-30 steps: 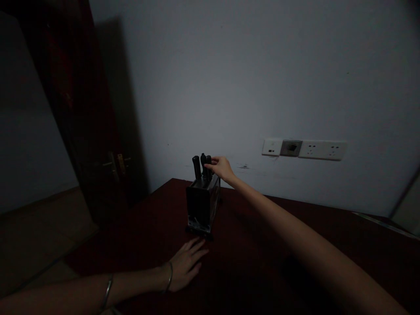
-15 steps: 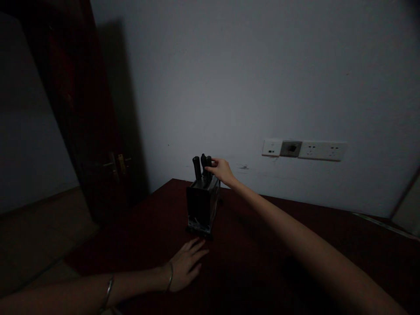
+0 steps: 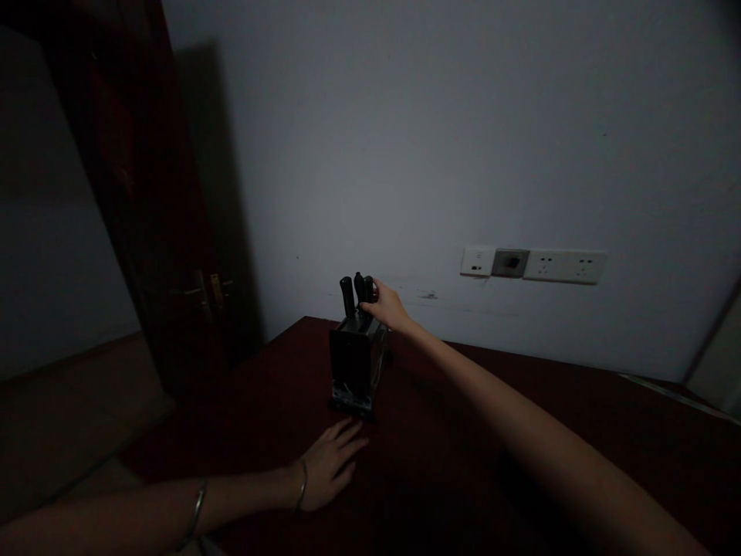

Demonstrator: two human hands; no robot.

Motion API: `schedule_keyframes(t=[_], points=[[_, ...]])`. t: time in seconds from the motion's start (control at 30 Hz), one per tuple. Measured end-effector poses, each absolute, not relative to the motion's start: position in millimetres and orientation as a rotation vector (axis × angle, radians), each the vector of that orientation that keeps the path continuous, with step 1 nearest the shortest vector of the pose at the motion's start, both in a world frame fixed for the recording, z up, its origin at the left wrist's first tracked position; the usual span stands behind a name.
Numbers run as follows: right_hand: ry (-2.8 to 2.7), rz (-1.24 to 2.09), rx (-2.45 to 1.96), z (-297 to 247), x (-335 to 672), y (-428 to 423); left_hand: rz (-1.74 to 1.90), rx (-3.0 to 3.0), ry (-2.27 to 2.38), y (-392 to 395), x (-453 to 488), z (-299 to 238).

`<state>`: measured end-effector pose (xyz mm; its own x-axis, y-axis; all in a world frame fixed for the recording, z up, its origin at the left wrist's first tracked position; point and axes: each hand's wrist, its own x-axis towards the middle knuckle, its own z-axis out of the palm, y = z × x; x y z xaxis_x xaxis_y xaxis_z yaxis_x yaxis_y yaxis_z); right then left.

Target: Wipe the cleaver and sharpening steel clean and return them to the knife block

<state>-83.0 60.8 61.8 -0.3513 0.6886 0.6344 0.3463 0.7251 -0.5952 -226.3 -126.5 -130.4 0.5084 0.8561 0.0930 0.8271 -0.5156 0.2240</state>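
Note:
A dark knife block (image 3: 350, 367) stands upright on the dark red table (image 3: 440, 448), with several black handles rising from its top. The leftmost black handle (image 3: 346, 296) leans slightly left, apart from the others. My right hand (image 3: 387, 306) reaches in from the right, its thumb and fingers closed around the rightmost black handle (image 3: 369, 289), whose lower part sits at the block's top. What is below the handle is hidden. My left hand (image 3: 332, 466) lies flat on the table, fingers spread, just in front of the block's base.
Behind the table rises a pale wall (image 3: 370, 154) with a row of wall sockets (image 3: 536, 265) on the right. To the left stands a dark red door (image 3: 167, 232) with a metal handle (image 3: 215, 289). Tiled floor (image 3: 75, 409) shows beyond the table's left edge.
My right hand's thumb has dropped lower along the rightmost handle, and its grip looks closer around it. The left hand and the block stay where they were.

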Motion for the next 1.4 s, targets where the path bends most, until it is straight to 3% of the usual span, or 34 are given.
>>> schedule_keyframes(t=[0.23,0.4,0.67,0.9,1.03,1.23,1.4], points=[[-1.918,0.497,-0.912,53,-67,58,0.341,2.594,1.484,-125,-226,-138],[-1.858,0.633,-1.010,19,-28,46,0.201,2.456,1.412,-113,-232,-109],[-1.906,0.827,-1.162,-98,33,0,0.057,2.116,1.252,-100,-238,12],[-2.123,0.646,-1.209,-159,55,-38,0.675,2.600,1.549,-64,-247,158],[-2.133,0.555,-1.213,-169,55,-41,0.687,2.708,1.603,-29,-248,209],[-2.141,0.510,-1.213,-168,53,-43,0.212,2.738,1.605,26,-242,212],[-2.152,0.520,-1.229,-161,52,-46,0.030,2.631,1.542,56,-236,202]])
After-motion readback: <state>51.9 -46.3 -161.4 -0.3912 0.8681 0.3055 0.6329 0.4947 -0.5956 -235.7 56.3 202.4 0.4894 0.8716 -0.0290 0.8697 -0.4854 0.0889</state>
